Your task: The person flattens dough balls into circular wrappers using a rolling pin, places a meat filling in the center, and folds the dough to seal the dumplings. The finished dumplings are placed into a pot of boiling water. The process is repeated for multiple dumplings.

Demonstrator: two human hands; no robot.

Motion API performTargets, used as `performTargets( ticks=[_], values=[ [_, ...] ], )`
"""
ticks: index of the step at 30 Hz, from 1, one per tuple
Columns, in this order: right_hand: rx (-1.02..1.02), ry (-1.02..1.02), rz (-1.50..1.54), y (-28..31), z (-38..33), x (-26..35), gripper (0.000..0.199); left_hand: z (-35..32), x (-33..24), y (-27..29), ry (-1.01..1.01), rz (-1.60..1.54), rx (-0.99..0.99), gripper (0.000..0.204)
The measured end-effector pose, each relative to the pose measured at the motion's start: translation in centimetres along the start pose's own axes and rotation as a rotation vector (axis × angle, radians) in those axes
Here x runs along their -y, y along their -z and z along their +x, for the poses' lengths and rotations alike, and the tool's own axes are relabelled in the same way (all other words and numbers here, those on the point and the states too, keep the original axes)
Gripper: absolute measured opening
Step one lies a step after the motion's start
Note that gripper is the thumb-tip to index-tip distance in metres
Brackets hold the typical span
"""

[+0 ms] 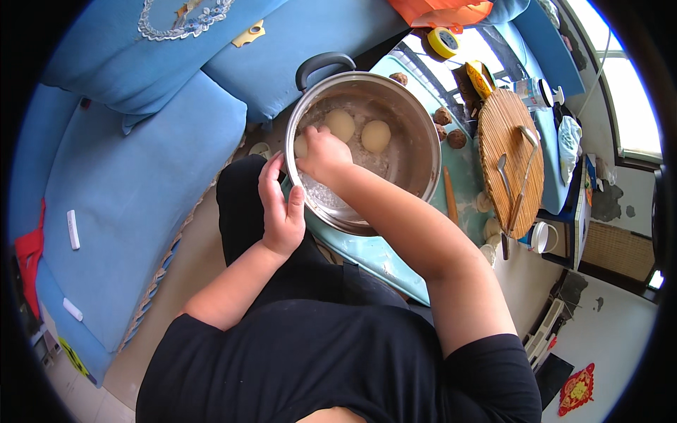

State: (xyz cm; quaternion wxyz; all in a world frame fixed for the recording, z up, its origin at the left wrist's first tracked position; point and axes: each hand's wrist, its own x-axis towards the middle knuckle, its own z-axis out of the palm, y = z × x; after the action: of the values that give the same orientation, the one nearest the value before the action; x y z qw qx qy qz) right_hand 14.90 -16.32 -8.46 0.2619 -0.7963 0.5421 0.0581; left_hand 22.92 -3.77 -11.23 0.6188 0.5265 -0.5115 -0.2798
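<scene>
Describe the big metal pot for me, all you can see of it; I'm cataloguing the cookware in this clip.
The pot is a wide, round vessel of shiny, steel-like metal with a dark loop handle on its far rim. It sits upright on a light blue table. Inside lie pale peeled potatoes in cloudy water. The left hand grips its near rim, and the right hand reaches inside onto a potato.

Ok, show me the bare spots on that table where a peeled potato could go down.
Free: the light-blue table strip in front of the steel pot, toward the person's lap. Crowded: right of the pot, where the rolling pin, unpeeled potatoes and round bamboo board sit. Both hands are at the pot: left hand on its rim, right hand inside.
</scene>
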Motion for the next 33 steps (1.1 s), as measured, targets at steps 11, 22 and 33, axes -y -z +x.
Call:
performTargets(
  ticks=[11, 22, 33],
  values=[
    [-0.004, 0.140, -0.299, -0.5, -0.1, -0.2, 0.052, 0.7, -0.4, -0.2, -0.068, 0.048, 0.030, 0.049],
    [-0.812, 0.273, 0.078, 11.3, -5.9, -9.1, 0.014, 3.1, -5.8, -0.4, -0.510, -0.091, 0.064, 0.049],
    [-0.815, -0.467, 0.353, 1.7, -7.0, -26.7, 0.030, 3.2, -8.2, -5.1, -0.256, 0.046, 0.491, 0.038]
  ],
)
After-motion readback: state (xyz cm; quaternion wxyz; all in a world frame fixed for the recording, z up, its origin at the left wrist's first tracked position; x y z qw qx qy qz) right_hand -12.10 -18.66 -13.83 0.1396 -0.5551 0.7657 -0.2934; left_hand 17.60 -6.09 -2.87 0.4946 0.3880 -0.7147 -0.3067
